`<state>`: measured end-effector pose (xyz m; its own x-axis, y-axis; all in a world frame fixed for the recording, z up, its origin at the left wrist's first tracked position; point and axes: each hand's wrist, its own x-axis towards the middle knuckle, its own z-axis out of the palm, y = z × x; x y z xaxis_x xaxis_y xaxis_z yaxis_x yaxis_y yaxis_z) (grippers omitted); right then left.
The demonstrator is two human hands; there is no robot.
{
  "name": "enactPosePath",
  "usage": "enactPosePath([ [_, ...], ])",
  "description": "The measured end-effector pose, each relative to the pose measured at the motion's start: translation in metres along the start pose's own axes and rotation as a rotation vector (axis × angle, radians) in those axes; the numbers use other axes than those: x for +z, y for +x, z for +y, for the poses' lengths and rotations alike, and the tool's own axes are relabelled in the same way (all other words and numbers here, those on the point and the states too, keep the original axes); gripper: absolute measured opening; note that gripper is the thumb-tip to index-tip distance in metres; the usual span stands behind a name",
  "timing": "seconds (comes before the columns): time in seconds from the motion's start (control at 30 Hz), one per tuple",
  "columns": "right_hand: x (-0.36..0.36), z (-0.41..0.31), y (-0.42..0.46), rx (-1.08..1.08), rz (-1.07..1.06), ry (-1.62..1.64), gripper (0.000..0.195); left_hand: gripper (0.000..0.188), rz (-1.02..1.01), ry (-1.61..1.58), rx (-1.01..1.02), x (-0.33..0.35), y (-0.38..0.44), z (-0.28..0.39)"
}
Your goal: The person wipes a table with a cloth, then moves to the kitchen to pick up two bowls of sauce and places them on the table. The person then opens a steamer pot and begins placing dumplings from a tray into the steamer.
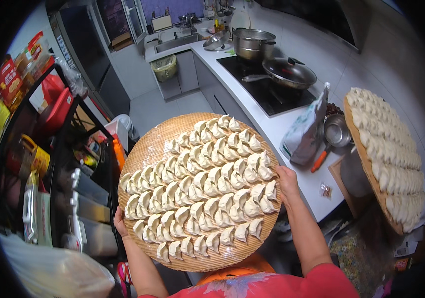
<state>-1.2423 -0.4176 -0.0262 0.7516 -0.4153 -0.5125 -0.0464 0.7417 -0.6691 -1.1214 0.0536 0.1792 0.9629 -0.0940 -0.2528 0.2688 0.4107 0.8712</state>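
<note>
Both hands hold a round ribbed tray (149,138), which looks like wood or woven straw, in front of my body. Rows of uncooked dumplings (197,186) cover most of it; its upper left part is bare. My left hand (120,222) grips the left rim, its fingers largely hidden under the tray. On the right rim is my right hand (288,183), thumb near the edge and the other fingers mostly hidden beneath. A second round tray (361,164), full of dumplings (391,156) in rows, stands at the right beside the counter's end.
A white counter (264,130) runs along the right, with a cooktop (272,100), a steel pot (253,43), a lidded pan (288,72), a plastic bag (303,130) and a small metal pan (338,130). Black shelves (54,160) with containers stand at left, above a stuffed plastic bag (59,272).
</note>
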Motion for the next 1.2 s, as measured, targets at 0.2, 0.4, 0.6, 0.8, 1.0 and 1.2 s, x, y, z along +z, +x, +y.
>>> enactPosePath([
  [0.2,0.016,-0.028,-0.019,-0.133,-0.059,0.024,0.015,0.043,-0.041,0.003,0.042,-0.022,0.015,-0.013],
  [0.4,0.017,-0.024,-0.024,-0.244,0.004,-0.078,0.016,0.048,-0.087,0.036,0.033,0.009,0.005,-0.016],
  [0.6,0.01,-0.024,-0.006,-0.226,0.009,-0.128,0.017,0.062,-0.522,0.003,0.094,0.008,0.004,-0.028],
  [0.8,0.005,-0.021,-0.008,-0.255,0.01,-0.084,0.016,0.075,-0.147,-0.303,0.209,-0.017,-0.001,-0.071],
  [1.0,0.017,-0.024,-0.013,-0.313,-0.024,0.024,0.015,0.075,-0.416,-0.264,0.295,-0.004,-0.029,-0.083],
  [1.2,0.018,-0.019,-0.022,-0.327,0.021,-0.031,0.016,0.074,-0.456,-0.304,0.36,0.003,-0.028,-0.1],
])
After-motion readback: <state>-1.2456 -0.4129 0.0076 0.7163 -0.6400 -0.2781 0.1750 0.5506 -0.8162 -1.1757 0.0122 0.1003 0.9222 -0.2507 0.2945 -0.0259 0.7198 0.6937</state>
